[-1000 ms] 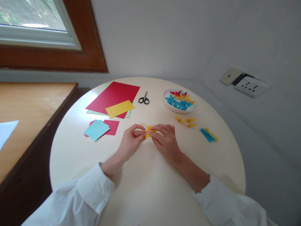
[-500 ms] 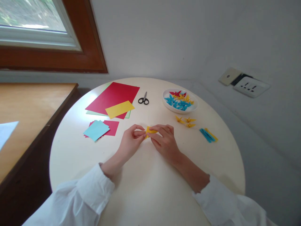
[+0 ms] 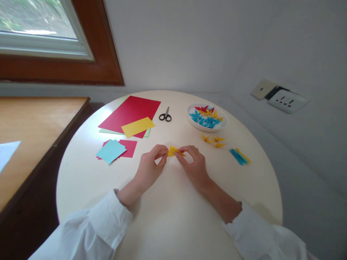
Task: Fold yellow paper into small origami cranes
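Observation:
A small piece of folded yellow paper point(image 3: 172, 151) is held between my two hands above the middle of the round table. My left hand point(image 3: 151, 163) pinches its left end between thumb and fingers. The right end is pinched by my right hand point(image 3: 194, 164), thumb in front and fingers behind. Part of the paper stands up in a point, and its edges are hidden by my fingertips. Beyond my right hand lie three small yellow origami cranes point(image 3: 217, 139).
A white dish point(image 3: 194, 125) holds several red, yellow and blue origami pieces. Scissors point(image 3: 165, 116) lie left of it. Farther left are red sheets point(image 3: 135, 106), a yellow strip point(image 3: 138, 127) and light blue squares point(image 3: 111, 151). Narrow blue strips point(image 3: 238, 156) lie at the right.
The right fingers, earlier stretched across the yellow paper, have drawn back into a pinch at its right end. The paper now shows a raised point. The left fingers have closed at its left end.

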`<state>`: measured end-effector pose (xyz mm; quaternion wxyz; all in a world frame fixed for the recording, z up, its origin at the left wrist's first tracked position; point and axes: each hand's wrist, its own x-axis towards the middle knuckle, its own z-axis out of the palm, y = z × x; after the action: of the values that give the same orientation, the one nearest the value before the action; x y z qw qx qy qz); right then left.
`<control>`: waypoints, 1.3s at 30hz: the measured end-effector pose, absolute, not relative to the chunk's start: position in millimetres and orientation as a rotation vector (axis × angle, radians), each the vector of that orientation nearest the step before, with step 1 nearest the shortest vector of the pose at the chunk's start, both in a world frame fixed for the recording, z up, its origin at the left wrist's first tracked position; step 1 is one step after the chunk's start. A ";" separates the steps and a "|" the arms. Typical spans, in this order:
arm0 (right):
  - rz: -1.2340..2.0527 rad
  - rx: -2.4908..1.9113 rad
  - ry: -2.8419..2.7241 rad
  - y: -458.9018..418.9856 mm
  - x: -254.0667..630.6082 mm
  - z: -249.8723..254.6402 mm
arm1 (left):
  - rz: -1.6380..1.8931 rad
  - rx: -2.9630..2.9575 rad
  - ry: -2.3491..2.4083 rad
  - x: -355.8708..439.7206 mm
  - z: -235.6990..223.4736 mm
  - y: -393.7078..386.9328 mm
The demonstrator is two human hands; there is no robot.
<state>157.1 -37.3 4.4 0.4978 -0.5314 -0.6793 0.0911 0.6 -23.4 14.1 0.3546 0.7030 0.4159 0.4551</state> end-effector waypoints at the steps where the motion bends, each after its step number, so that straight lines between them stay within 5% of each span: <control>1: 0.230 -1.277 -1.639 -37.5 156.9 3.9 | 1.183 1.852 1.086 0.3 14.3 -23.6; 39: 0.815 -1.173 -1.276 -37.2 150.2 2.6 | 1.174 1.906 1.095 0.3 17.0 -21.2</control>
<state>150.2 -37.2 2.6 0.5753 -0.5010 -0.5449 0.3481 0.3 -21.2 17.0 0.3190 0.7249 0.4162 0.4466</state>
